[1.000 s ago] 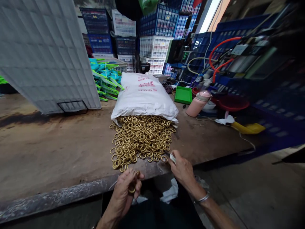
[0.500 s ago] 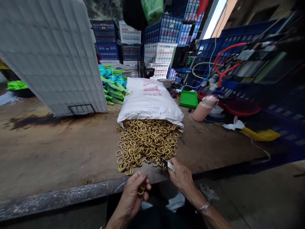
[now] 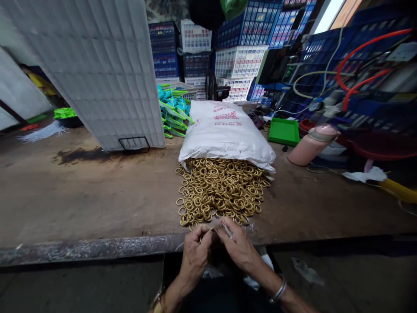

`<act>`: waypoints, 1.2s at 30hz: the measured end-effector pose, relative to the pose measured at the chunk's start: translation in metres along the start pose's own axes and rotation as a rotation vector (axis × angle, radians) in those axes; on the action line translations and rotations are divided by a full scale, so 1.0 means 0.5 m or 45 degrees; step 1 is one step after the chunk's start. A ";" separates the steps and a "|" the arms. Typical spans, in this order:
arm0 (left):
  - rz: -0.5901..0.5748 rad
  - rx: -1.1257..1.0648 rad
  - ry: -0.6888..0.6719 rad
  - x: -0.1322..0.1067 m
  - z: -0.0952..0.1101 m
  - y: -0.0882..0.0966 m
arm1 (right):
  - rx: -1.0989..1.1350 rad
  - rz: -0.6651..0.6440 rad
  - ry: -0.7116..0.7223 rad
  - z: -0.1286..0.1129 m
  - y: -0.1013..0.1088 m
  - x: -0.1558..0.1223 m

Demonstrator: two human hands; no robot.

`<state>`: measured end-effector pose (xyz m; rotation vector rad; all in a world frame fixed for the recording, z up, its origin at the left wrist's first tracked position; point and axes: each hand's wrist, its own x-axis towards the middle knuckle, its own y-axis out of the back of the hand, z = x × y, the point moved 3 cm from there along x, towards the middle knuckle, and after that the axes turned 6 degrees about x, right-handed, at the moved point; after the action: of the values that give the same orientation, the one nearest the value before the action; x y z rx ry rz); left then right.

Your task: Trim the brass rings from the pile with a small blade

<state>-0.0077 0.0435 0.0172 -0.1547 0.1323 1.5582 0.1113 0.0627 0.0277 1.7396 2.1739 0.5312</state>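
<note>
**At the counter's near edge, two hands pinch together by a spill of rings**

On the worn brown wooden counter [image 3: 81,195] lies a plump white woven sack [image 3: 228,134], its long axis running away from the person and its open mouth facing them. A heap of small brass-coloured metal rings [image 3: 221,191] spills from that mouth and fans out flat toward the counter's near edge.

Just below the heap, at that edge, the hands meet. The left hand [image 3: 195,252] has its fingertips drawn into a tight pinch; what they grip is too small to tell. The right hand [image 3: 241,250] is closed on a small flat silvery metal piece [image 3: 226,229], whose long axis slants, its far end toward the left hand and the heap. A metal bangle [image 3: 279,292] circles the right wrist.

Right of the sack stands a shallow green plastic tray [image 3: 284,131]; its contents are not visible. A pink bottle [image 3: 309,145] lies on its side beside it. Behind the counter rise stacked blue and white plastic crates [image 3: 241,65]; their contents are hidden.

The sack bears red printing on top, too small to read.
</note>
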 end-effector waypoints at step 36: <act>-0.283 -0.336 0.245 -0.047 -0.009 0.006 | -0.847 -0.106 -0.004 0.048 0.001 -0.004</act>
<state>-0.0107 0.0199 0.0171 -0.5114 0.0574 1.3316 0.1233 0.0631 0.0068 1.2740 1.7599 1.0744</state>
